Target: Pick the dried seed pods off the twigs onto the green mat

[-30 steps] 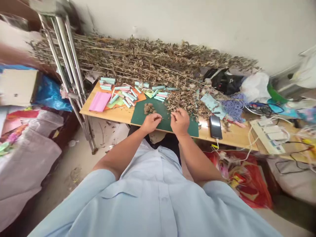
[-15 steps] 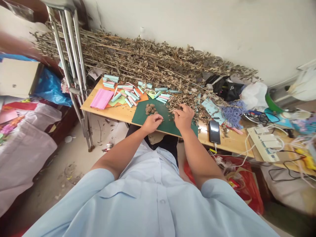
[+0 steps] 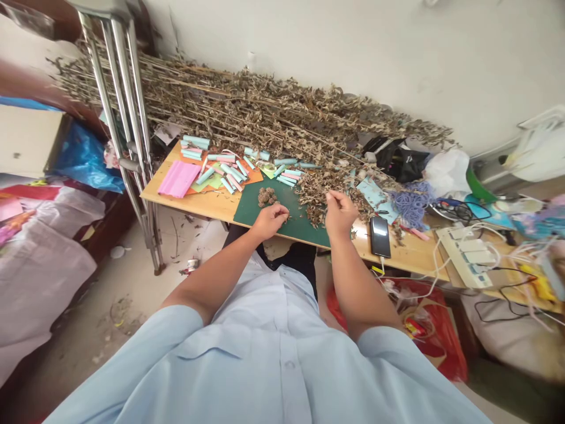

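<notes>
My left hand (image 3: pixel 271 220) rests low over the green mat (image 3: pixel 249 206), fingers pinched together; whatever lies between them is too small to name. Just beyond it sits a small clump of brown dried plant matter (image 3: pixel 266 196). My right hand (image 3: pixel 341 213) is raised at the right of the mat, thumb and fingertips pressed together, with their contents not discernible. Beside that hand spreads a loose heap of dried leaves (image 3: pixel 312 197), which joins the long dried leafy stalks (image 3: pixel 265 109) lying along the wall.
Blue and pink paper rolls (image 3: pixel 233 174) and a pink paper stack (image 3: pixel 179 178) lie on the wooden table (image 3: pixel 212 206). To the right are a phone (image 3: pixel 380 237), purple yarn (image 3: pixel 412 203) and a power strip (image 3: pixel 465 256) with cables. Metal crutches (image 3: pixel 121 88) stand at left.
My right hand has moved right and back from the leaf heap, its fingers drawn closer together. My left hand stays nearly in place, still pinched.
</notes>
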`<state>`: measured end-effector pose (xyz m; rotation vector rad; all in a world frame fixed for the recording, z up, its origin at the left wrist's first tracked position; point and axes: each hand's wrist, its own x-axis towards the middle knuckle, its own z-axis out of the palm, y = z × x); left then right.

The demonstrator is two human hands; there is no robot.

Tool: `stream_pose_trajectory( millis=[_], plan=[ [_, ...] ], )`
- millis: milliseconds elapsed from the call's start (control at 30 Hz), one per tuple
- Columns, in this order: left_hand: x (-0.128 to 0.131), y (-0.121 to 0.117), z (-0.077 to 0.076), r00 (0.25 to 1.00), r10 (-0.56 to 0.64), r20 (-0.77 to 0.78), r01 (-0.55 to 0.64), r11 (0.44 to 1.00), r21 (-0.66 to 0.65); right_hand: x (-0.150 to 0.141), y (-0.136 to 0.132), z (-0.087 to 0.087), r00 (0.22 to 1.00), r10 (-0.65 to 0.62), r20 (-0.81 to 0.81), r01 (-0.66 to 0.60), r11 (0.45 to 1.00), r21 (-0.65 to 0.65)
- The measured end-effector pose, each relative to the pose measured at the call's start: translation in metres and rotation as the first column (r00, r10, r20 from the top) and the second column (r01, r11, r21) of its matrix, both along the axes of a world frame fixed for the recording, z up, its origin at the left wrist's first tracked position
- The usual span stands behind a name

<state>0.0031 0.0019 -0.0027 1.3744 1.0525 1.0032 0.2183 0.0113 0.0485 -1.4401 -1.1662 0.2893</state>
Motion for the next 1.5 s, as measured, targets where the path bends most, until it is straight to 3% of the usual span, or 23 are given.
stream_pose_trajectory(
  millis=[133,333,500,633,733,1067,1300,1500],
  plan=[
    [0.002,-0.001,-0.001,0.995,-0.004,0.102,0.007,1.000,-0.023,-0.025,-0.010,-0.010,0.978,0.098,-0.184,-0.113,0.991,-0.075],
    [0.003,-0.001,-0.002,0.993,-0.021,0.113,0.025,0.999,-0.029,-0.052,-0.015,-0.022,0.887,0.197,-0.418,-0.253,0.964,-0.082],
    [0.003,0.000,-0.002,0.992,0.003,0.123,-0.003,1.000,0.000,-0.065,-0.020,-0.024,0.839,0.278,-0.468,-0.351,0.933,-0.074],
    [-0.001,-0.003,0.007,1.000,-0.009,0.030,0.008,0.999,0.052,-0.069,-0.022,-0.024,0.844,0.277,-0.459,-0.369,0.922,-0.121],
    [-0.004,-0.004,0.012,1.000,-0.019,-0.025,0.020,0.999,0.049,-0.067,-0.022,-0.024,0.848,0.257,-0.463,-0.349,0.929,-0.123],
    [0.000,0.002,0.004,0.995,-0.027,0.091,0.031,0.999,-0.045,-0.062,-0.025,-0.035,0.875,0.118,-0.470,-0.178,0.980,-0.086],
    [-0.002,0.001,0.010,0.996,-0.042,0.079,0.046,0.998,-0.042,-0.056,-0.019,-0.037,0.859,0.072,-0.507,-0.122,0.990,-0.067],
    [-0.002,0.003,0.006,0.996,-0.040,0.086,0.044,0.998,-0.054,-0.044,-0.013,-0.036,0.852,-0.024,-0.523,0.015,1.000,-0.020]
  ],
)
